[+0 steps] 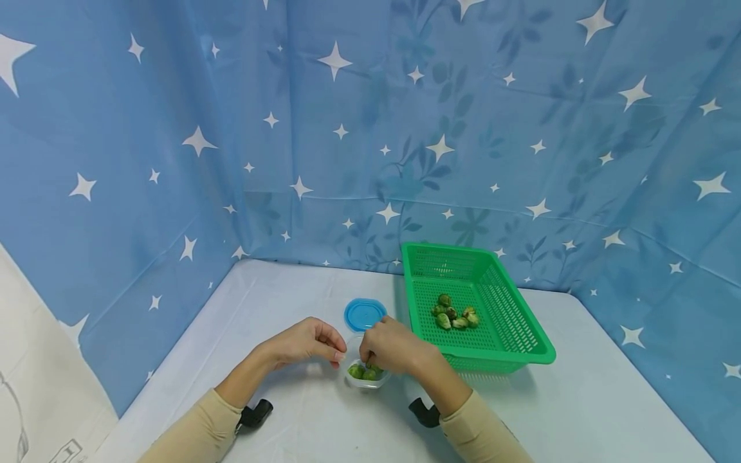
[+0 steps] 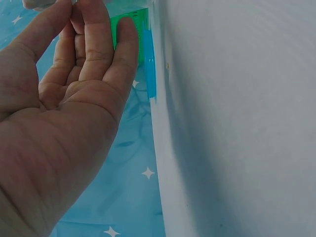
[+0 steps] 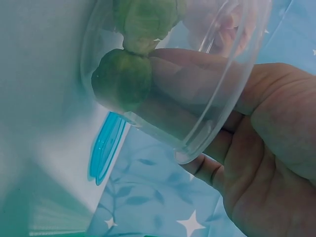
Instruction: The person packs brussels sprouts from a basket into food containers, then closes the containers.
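Observation:
A small clear plastic container (image 1: pixel 363 384) stands on the table with several Brussels sprouts (image 1: pixel 356 371) inside. My right hand (image 1: pixel 399 346) reaches down into it from above. Through the clear wall in the right wrist view, its thumb and fingers pinch a green Brussels sprout (image 3: pixel 123 79) low in the container. Another sprout (image 3: pixel 148 19) lies against that one. At the container's left rim, my left hand (image 1: pixel 307 343) pinches the edge between thumb and fingers; the fingertips run out of the frame at the top of the left wrist view (image 2: pixel 84 79).
A round blue lid (image 1: pixel 365 314) lies flat just behind the container. To the right stands a green plastic basket (image 1: pixel 521 308) with several more Brussels sprouts (image 1: pixel 457 318) on its bottom. Blue star-printed cloth (image 1: pixel 347 161) hangs behind the white table (image 1: pixel 278 283).

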Action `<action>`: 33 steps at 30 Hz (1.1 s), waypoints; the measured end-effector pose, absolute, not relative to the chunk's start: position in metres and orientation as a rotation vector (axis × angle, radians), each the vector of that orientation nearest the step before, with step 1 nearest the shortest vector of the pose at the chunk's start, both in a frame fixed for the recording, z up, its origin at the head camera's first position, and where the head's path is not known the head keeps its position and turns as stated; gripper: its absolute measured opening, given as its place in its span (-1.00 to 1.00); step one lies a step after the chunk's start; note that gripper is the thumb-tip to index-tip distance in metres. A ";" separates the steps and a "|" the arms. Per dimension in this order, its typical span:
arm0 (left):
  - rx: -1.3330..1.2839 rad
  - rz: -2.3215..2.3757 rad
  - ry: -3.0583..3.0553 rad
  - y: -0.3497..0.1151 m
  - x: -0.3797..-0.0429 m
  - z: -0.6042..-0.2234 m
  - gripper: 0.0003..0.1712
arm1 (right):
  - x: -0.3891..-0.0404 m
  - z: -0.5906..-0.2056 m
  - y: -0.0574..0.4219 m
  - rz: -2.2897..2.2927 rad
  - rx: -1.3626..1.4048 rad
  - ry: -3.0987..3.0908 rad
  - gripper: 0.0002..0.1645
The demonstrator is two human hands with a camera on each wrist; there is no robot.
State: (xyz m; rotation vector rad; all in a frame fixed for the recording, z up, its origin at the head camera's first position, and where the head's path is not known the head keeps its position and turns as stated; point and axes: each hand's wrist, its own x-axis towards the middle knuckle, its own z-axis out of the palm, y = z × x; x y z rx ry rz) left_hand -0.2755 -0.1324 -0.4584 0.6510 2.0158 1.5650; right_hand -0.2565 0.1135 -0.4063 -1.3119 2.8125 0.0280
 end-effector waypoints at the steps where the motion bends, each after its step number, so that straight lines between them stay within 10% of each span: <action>1: 0.653 1.564 2.016 -0.132 -0.276 -0.459 -0.63 | -0.256 -0.406 0.114 0.031 -1.314 2.814 -0.79; 33: 0.668 1.561 2.019 -0.132 -0.276 -0.459 -0.64 | -0.256 -0.403 0.115 -0.083 -1.307 2.770 -0.73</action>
